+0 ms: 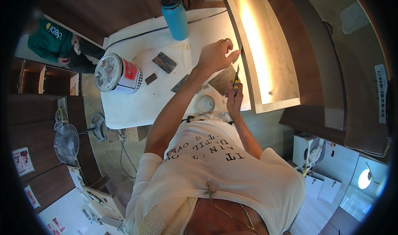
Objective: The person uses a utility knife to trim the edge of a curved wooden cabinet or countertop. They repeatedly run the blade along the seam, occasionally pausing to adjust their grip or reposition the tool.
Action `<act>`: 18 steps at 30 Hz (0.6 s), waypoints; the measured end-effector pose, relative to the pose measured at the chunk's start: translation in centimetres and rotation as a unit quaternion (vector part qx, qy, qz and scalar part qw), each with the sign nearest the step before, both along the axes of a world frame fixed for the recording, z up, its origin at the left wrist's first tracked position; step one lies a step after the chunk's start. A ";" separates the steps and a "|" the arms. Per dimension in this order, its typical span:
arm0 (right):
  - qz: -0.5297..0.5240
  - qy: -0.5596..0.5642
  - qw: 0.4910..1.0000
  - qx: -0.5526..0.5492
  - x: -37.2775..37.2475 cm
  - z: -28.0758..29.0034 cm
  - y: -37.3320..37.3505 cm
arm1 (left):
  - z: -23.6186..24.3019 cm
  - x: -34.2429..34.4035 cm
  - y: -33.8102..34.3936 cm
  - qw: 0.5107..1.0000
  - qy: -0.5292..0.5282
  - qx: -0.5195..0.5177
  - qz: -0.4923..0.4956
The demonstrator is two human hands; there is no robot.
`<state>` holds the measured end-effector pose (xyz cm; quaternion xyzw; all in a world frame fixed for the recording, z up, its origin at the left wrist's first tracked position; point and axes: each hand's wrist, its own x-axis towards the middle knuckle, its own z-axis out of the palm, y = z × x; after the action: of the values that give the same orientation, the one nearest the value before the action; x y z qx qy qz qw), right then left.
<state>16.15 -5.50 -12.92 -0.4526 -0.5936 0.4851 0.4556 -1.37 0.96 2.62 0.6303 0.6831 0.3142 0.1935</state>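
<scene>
My right hand (234,101) is closed around a yellow-and-black utility knife (236,85), its blade pointing away from me. The knife is beside the near edge of a lit wooden panel (258,104). Farther up the same edge, my left hand (216,54) reaches over the table with fingers bent and apart. Its fingertips are at or against the panel's side; contact is hard to make out. Under the hands, a brown-grey flat sheet (220,80) lies on the white tabletop (128,110). A roll of tape (205,104) rests close to my body.
A blue bottle (175,21) stands at the back, and a paint can (118,74) at the left. Dark flat pieces (164,63) lie between them. A person in green (49,42) stands far left, above a fan (66,143). Brown cardboard (365,81) rises at right.
</scene>
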 end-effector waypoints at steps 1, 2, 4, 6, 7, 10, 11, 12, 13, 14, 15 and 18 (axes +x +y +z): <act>-0.009 0.013 1.000 0.001 0.0 -0.4 0.4 | 0.9 0.3 0.0 0.998 -0.004 -0.059 -0.004; -0.010 0.014 1.000 0.002 -0.3 -0.5 0.7 | 0.5 0.1 0.1 1.000 0.008 -0.019 -0.001; -0.011 0.017 1.000 0.003 -0.6 -0.7 1.5 | 0.0 0.1 0.4 0.996 0.047 0.068 -0.021; -0.004 0.053 0.999 -0.010 -0.8 0.1 1.6 | 0.1 0.8 0.4 0.988 0.080 0.129 -0.030; -0.001 0.061 0.998 -0.006 -1.0 0.0 1.9 | 0.2 1.1 0.5 0.989 0.084 0.119 -0.033; -0.013 0.042 0.999 0.001 -1.1 -0.3 2.2 | -0.1 2.2 0.8 0.987 0.107 0.118 -0.028; -0.018 0.031 0.999 -0.001 -1.1 -0.4 2.2 | -0.2 2.3 0.6 0.986 0.104 0.125 -0.023; -0.020 0.030 0.999 0.026 -1.1 -0.7 2.4 | -0.3 2.6 0.5 0.986 0.101 0.133 -0.017; -0.022 0.033 0.999 0.012 -0.9 -0.9 2.4 | -0.6 3.0 0.4 0.988 0.094 0.118 -0.017; -0.020 0.039 0.999 0.000 -1.1 -0.5 2.6 | -0.6 3.1 0.4 0.990 0.089 0.105 -0.013; -0.018 0.044 0.999 -0.012 -1.1 -0.2 2.7 | -0.7 3.1 0.3 0.992 0.084 0.091 -0.009; -0.012 0.063 0.998 -0.011 -1.2 0.7 2.7 | -0.3 2.6 -0.2 0.995 0.071 0.067 -0.036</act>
<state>14.99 -2.82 -12.27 -0.4331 -0.5527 0.5133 0.4934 1.19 0.75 2.36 0.6870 0.6494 0.3059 0.1132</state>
